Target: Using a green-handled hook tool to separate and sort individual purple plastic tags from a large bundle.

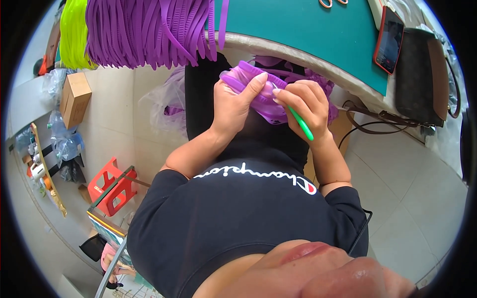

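Observation:
Over my lap, my left hand [231, 103] is closed on a soft, glossy purple rubbery piece [242, 72], the thumb pressing on its upper face. My right hand [309, 107] pinches a slim tool with a green handle [301, 123]. The handle slants down toward my wrist, and the thin tip meets the purple piece near my left thumb. What sort of tip it is, I cannot make out. More purple rubbery pieces [320, 82] lie bunched on my lap below and beyond both hands, partly hidden by them.
Ribbed purple straps [144, 35] and yellow-green straps [74, 35] hang over the front edge of the green-topped table [298, 30]. A phone [389, 39], orange-handled scissors [326, 3] and a dark bag [420, 74] are at the right. Leftward stand a cardboard box [75, 99] and a red stool [112, 186].

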`<act>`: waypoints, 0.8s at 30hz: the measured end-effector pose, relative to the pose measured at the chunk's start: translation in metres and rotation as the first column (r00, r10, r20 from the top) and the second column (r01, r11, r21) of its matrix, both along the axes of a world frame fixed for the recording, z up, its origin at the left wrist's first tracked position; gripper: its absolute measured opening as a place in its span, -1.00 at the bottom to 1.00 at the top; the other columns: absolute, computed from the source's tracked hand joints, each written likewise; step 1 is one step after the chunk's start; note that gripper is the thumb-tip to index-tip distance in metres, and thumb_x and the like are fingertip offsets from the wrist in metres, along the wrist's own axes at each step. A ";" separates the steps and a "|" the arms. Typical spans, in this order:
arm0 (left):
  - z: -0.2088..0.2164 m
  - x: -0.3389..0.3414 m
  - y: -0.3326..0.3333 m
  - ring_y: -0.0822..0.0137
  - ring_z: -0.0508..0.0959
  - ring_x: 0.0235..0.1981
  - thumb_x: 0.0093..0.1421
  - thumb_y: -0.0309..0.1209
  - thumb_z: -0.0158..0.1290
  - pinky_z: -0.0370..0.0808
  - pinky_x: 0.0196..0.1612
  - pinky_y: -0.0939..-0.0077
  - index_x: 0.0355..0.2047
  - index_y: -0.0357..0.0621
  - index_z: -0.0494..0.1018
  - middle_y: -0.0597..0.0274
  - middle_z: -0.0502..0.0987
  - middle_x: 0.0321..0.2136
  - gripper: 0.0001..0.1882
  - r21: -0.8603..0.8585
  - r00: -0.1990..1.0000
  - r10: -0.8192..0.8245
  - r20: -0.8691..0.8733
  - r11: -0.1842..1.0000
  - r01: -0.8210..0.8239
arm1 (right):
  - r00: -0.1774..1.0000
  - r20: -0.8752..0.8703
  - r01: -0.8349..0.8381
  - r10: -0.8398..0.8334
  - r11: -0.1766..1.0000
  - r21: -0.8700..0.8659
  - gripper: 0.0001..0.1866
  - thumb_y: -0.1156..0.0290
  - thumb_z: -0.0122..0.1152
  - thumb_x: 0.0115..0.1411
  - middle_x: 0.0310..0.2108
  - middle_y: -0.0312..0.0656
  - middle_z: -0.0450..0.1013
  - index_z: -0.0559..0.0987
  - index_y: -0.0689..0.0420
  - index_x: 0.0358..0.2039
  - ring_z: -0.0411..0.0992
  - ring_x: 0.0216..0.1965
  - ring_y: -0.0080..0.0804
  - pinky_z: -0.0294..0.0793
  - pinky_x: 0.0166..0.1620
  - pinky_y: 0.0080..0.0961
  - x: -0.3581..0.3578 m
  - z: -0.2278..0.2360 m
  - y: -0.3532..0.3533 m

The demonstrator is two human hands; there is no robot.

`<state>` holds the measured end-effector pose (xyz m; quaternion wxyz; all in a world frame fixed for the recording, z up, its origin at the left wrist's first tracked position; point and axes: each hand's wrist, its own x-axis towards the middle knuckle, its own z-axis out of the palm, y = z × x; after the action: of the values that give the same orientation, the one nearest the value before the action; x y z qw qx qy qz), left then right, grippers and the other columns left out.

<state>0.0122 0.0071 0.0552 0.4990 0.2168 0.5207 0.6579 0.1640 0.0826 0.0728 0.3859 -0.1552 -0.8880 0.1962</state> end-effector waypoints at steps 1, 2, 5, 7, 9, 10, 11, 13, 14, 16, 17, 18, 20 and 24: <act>-0.001 0.000 -0.001 0.55 0.53 -0.49 0.21 -0.44 0.13 0.47 -0.38 0.65 -0.38 -0.27 0.52 0.25 0.58 -0.50 -0.88 -0.001 1.000 0.000 0.001 1.000 0.000 | 0.993 0.110 0.053 -0.051 0.999 -0.008 -0.77 0.64 0.31 -0.08 -0.46 -0.13 0.47 0.56 0.21 -0.34 0.44 -0.48 -0.25 0.46 -0.34 -0.47 0.000 0.003 -0.001; -0.002 0.001 -0.001 0.56 0.53 -0.49 0.21 -0.44 0.14 0.47 -0.38 0.66 -0.38 -0.28 0.52 0.26 0.58 -0.50 -0.87 0.016 0.997 0.001 -0.074 1.000 0.000 | 0.992 0.112 0.055 -0.054 0.998 -0.007 -0.77 0.64 0.31 -0.08 -0.46 -0.13 0.47 0.56 0.21 -0.34 0.44 -0.48 -0.25 0.46 -0.34 -0.47 0.002 0.002 0.000; -0.003 -0.002 -0.002 0.55 0.53 -0.49 0.21 -0.44 0.14 0.47 -0.37 0.66 -0.36 -0.29 0.52 0.27 0.58 -0.50 -0.87 0.017 0.995 -0.016 -0.097 1.000 0.018 | 0.963 0.265 0.093 -0.038 0.976 -0.196 -0.87 0.61 0.26 0.02 -0.49 -0.15 0.46 0.54 0.22 -0.37 0.43 -0.48 -0.33 0.44 -0.31 -0.49 0.010 0.001 0.006; -0.002 -0.005 -0.003 0.54 0.54 -0.48 0.21 -0.45 0.14 0.47 -0.36 0.65 -0.33 -0.29 0.52 0.27 0.58 -0.50 -0.87 0.008 0.998 -0.038 -0.043 0.999 0.038 | 0.984 -0.176 -0.155 0.008 0.514 -0.843 -0.96 0.58 0.19 0.13 -0.47 -0.15 0.47 0.52 0.24 -0.39 0.43 -0.43 -0.44 0.43 -0.28 -0.51 0.017 0.004 0.005; -0.001 -0.006 0.003 0.54 0.54 -0.44 0.20 -0.46 0.14 0.47 -0.31 0.64 -0.27 -0.30 0.50 0.26 0.57 -0.49 -0.85 0.015 0.988 -0.102 0.115 0.995 0.101 | 0.968 -0.236 -0.162 -0.081 0.517 -0.841 -0.95 0.54 0.14 0.20 -0.41 -0.14 0.49 0.50 0.25 -0.38 0.43 -0.38 -0.52 0.43 -0.26 -0.56 0.018 0.004 0.009; -0.001 -0.006 0.000 0.53 0.54 -0.38 0.18 -0.47 0.17 0.47 -0.25 0.63 -0.18 -0.30 0.47 0.25 0.57 -0.43 -0.77 -0.012 0.981 -0.133 0.138 0.991 0.136 | 0.984 -0.157 -0.069 -0.078 0.651 -0.756 -0.95 0.56 0.15 0.18 -0.40 -0.14 0.49 0.48 0.25 -0.38 0.44 -0.37 -0.50 0.43 -0.25 -0.57 0.012 0.003 0.009; -0.001 -0.005 -0.002 0.53 0.54 -0.38 0.18 -0.47 0.17 0.47 -0.25 0.63 -0.18 -0.30 0.47 0.25 0.57 -0.43 -0.77 0.004 0.977 -0.158 0.142 0.987 0.159 | 0.993 -0.077 0.023 -0.094 0.766 -0.643 -0.94 0.58 0.17 0.16 -0.39 -0.14 0.48 0.46 0.25 -0.39 0.45 -0.36 -0.49 0.44 -0.25 -0.57 0.005 0.003 0.011; -0.002 -0.002 -0.004 0.52 0.54 -0.33 0.15 -0.48 0.19 0.46 -0.22 0.64 -0.12 -0.29 0.44 0.26 0.55 -0.36 -0.69 0.008 0.985 -0.168 0.041 0.986 0.168 | 0.999 -0.047 -0.020 -0.023 0.659 -0.752 -0.78 0.66 0.25 0.07 -0.43 -0.21 0.43 0.35 0.18 -0.44 0.40 -0.34 -0.53 0.40 -0.23 -0.61 0.002 -0.003 0.008; -0.001 -0.003 -0.005 0.52 0.53 -0.29 0.13 -0.48 0.21 0.45 -0.19 0.64 -0.08 -0.29 0.41 0.27 0.53 -0.31 -0.64 0.013 0.980 -0.197 -0.006 0.980 0.197 | 0.993 -0.118 -0.091 -0.007 0.597 -0.797 -0.75 0.66 0.25 0.08 -0.45 -0.23 0.41 0.32 0.16 -0.47 0.36 -0.37 -0.55 0.38 -0.26 -0.62 0.004 -0.004 0.006; -0.009 -0.004 -0.003 0.56 0.50 -0.31 0.12 -0.53 0.19 0.43 -0.18 0.66 0.14 -0.29 0.29 0.32 0.53 -0.34 -0.43 0.055 0.940 -0.205 -0.273 0.972 0.228 | 0.963 -0.271 -0.247 0.011 0.444 -0.861 -0.66 0.65 0.24 0.10 -0.49 -0.28 0.35 0.23 0.09 -0.52 0.25 -0.44 -0.60 0.30 -0.36 -0.62 0.009 -0.005 0.005; -0.016 -0.003 -0.004 0.57 0.49 -0.32 0.12 -0.54 0.18 0.42 -0.17 0.68 0.22 -0.27 0.22 0.34 0.53 -0.36 -0.34 0.076 0.913 -0.169 -0.371 0.974 0.211 | 0.951 -0.302 -0.302 0.062 0.379 -0.875 -0.64 0.67 0.23 0.10 -0.48 -0.27 0.36 0.21 0.07 -0.56 0.23 -0.45 -0.60 0.27 -0.37 -0.63 0.010 0.001 0.006; -0.023 -0.001 -0.005 0.57 0.49 -0.32 0.12 -0.54 0.18 0.42 -0.17 0.68 0.22 -0.27 0.22 0.34 0.53 -0.36 -0.34 0.084 0.913 -0.176 -0.369 0.972 0.222 | 0.930 -0.348 -0.368 0.121 0.350 -0.861 -0.64 0.62 0.25 0.11 -0.48 -0.29 0.37 0.21 0.08 -0.57 0.25 -0.44 -0.63 0.29 -0.36 -0.64 0.014 -0.001 0.006; -0.035 0.001 -0.006 0.59 0.48 -0.35 0.13 -0.54 0.17 0.41 -0.15 0.69 0.30 -0.21 0.09 0.36 0.53 -0.38 -0.24 0.030 0.920 -0.202 -0.337 0.974 0.225 | 0.885 -0.439 -0.463 0.155 0.203 -0.863 -0.62 0.62 0.24 0.12 -0.47 -0.29 0.37 0.20 0.06 -0.60 0.26 -0.41 -0.64 0.30 -0.33 -0.65 0.022 0.003 0.005; -0.066 -0.001 -0.002 0.54 0.48 -0.36 0.14 -0.54 0.17 0.40 -0.12 0.67 0.33 -0.16 0.02 0.37 0.52 -0.40 -0.20 -0.067 0.963 -0.144 -0.228 0.989 0.132 | 0.718 -0.680 -0.696 0.150 0.136 -0.705 -0.61 0.67 0.19 0.07 -0.52 -0.24 0.37 0.18 0.00 -0.62 0.27 -0.46 -0.51 0.27 -0.37 -0.54 0.042 0.005 0.013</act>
<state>0.0112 0.0056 -0.0105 0.4848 0.3150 0.5757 0.5782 0.2063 0.0956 0.0777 0.3340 -0.0305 -0.4775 0.8121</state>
